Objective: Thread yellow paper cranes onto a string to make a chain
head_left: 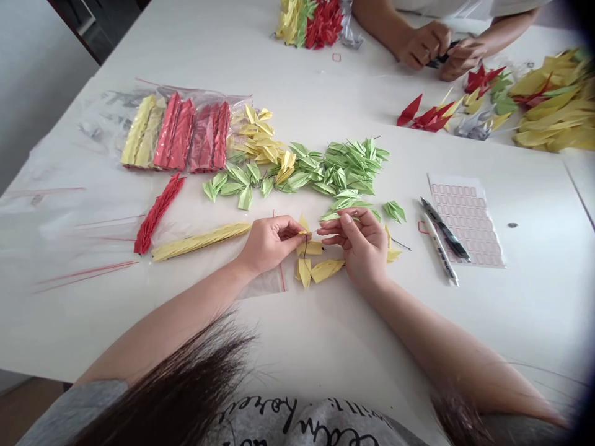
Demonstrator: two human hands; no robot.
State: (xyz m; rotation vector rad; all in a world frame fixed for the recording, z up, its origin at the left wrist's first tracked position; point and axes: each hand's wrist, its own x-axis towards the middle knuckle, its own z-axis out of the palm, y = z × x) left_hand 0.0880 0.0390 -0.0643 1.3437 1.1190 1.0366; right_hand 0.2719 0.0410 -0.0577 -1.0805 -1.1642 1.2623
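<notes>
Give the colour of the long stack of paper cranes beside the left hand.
The paper cranes are yellow; the head view shows them best.

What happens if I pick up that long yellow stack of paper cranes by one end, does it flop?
The long yellow stack of paper cranes probably feels light for its length, being folded paper. Held by one end it may sag, since it looks like many separate cranes nested together. Its thin edges could crease if squeezed.

1. Strand (400, 244): too fine to tell thread from wire;
2. co-worker's black tool (440, 56): mostly hidden by hands;
3. top cranes (311, 25): cut off by edge;
4. right cranes (555, 105): cut off by edge;
5. hair (171, 378): blurred.
</notes>
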